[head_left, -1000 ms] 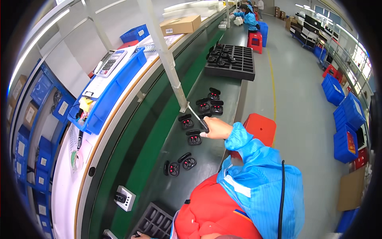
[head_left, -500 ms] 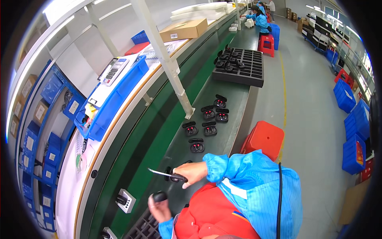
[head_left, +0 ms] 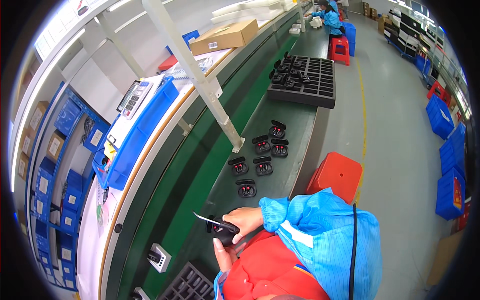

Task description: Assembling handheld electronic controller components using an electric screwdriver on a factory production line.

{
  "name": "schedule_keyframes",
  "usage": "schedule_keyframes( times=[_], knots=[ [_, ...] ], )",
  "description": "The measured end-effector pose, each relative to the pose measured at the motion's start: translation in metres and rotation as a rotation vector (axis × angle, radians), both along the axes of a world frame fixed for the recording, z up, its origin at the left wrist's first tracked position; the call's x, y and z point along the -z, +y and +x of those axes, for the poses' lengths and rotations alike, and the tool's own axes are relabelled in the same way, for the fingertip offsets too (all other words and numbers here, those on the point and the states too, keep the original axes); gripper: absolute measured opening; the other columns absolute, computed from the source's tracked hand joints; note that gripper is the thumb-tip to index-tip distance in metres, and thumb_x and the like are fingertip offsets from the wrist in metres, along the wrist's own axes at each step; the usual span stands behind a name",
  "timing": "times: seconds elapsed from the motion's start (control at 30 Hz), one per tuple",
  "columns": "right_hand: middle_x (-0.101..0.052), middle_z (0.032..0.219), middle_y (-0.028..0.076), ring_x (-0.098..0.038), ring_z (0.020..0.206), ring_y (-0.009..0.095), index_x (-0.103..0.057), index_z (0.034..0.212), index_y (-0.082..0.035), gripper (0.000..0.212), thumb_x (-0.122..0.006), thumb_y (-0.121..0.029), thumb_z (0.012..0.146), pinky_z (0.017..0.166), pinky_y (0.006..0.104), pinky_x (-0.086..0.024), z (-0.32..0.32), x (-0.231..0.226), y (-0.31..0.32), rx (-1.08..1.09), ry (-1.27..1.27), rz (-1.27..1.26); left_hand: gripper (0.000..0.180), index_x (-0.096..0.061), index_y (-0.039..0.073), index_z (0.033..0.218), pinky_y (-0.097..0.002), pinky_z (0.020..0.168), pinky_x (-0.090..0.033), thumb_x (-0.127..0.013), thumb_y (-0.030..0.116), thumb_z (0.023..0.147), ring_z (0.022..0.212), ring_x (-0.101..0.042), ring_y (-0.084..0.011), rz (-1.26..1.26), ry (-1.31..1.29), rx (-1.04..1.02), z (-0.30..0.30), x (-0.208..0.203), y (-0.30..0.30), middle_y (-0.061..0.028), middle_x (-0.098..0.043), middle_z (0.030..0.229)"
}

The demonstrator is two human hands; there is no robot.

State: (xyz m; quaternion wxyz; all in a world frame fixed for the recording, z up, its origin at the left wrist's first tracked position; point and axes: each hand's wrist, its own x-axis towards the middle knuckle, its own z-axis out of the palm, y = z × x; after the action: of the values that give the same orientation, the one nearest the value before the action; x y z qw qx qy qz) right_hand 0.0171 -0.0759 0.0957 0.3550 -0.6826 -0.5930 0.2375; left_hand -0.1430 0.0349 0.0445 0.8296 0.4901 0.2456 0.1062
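Note:
In my right hand (head_left: 245, 222) is a thin tool (head_left: 204, 218) with a black handle and a pale, slightly bent, pointed tip; its exact kind is unclear. Just below, my left hand (head_left: 225, 255) holds a black rounded charging case (head_left: 228, 237) up against my right fingers, which partly cover it. Another dark earbud case (head_left: 211, 226) lies on the bench behind the tool, mostly hidden. Farther along stand several open black earbud cases (head_left: 246, 189) with lids raised and small red spots inside.
A black compartment tray (head_left: 320, 82), partly filled with cases, lies farther up the bench (head_left: 295, 117). Another divided tray (head_left: 185, 287) is near my left arm. White sockets (head_left: 159, 257) sit on the green strip. A metal post (head_left: 220, 112) rises beside the cases; a red stool (head_left: 335, 172) stands at right.
My left hand has moved right and up, bringing the held case against my right hand. The tool has shifted slightly right. The view has tilted a little.

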Motion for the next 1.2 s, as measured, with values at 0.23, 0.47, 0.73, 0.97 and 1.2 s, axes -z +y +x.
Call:
schedule_keyframes(
  times=[0.23,0.47,0.73,0.97,1.2],
  knots=[
    [-0.061,0.080,0.018,-0.060,0.077,0.032,-0.052,0.092,0.002,0.052,-0.070,-0.042,0.070,0.067,0.0377,-0.047,0.028,0.007,0.002,-0.122,0.187,0.028,0.051,-0.040,0.006,0.126,-0.0471,0.089,-0.046,-0.049,0.039,0.089,0.106,-0.054,-0.0306,-0.149,-0.201,0.091,-0.011,-0.015,-0.004,-0.0121,-0.053,0.119],
    [-0.060,0.084,0.018,-0.059,0.078,0.034,-0.049,0.095,0.002,0.045,-0.066,-0.035,0.076,0.067,0.0396,-0.046,0.027,0.013,0.006,-0.192,0.135,0.003,0.042,-0.047,0.005,0.122,-0.0545,0.091,-0.042,-0.050,0.025,0.086,0.107,-0.053,-0.0322,-0.484,-0.152,0.106,-0.014,0.008,0.014,-0.0135,-0.055,0.116],
    [-0.061,0.080,0.010,-0.059,0.071,0.019,-0.055,0.091,-0.001,0.020,-0.060,-0.015,0.077,0.066,0.0313,-0.047,0.043,-0.010,-0.018,-0.347,0.335,-0.101,0.036,-0.050,0.007,0.119,-0.0564,0.092,-0.039,-0.049,0.023,0.087,0.104,-0.055,-0.0290,-0.397,-0.192,-0.362,-0.018,0.027,0.051,-0.0110,-0.057,0.114],
    [-0.063,0.076,0.010,-0.061,0.068,0.018,-0.056,0.087,0.000,0.015,-0.062,-0.012,0.079,0.062,0.0295,-0.048,0.031,0.002,-0.003,-0.519,0.379,-0.313,0.031,-0.054,-0.001,0.115,-0.0336,0.079,-0.052,-0.055,0.014,0.088,0.094,-0.060,-0.0200,-0.154,-0.246,-0.486,-0.015,0.029,0.046,-0.0110,-0.061,0.105],
    [-0.063,0.073,0.010,-0.062,0.066,0.018,-0.055,0.087,0.001,0.014,-0.060,-0.010,0.080,0.062,0.0300,-0.050,0.033,-0.006,-0.005,-0.499,0.435,-0.427,0.031,-0.053,-0.002,0.116,-0.0341,0.082,-0.051,-0.053,0.012,0.088,0.095,-0.060,-0.0211,-0.111,-0.231,-0.534,-0.023,0.044,0.045,-0.0125,-0.060,0.106]
  ],
)
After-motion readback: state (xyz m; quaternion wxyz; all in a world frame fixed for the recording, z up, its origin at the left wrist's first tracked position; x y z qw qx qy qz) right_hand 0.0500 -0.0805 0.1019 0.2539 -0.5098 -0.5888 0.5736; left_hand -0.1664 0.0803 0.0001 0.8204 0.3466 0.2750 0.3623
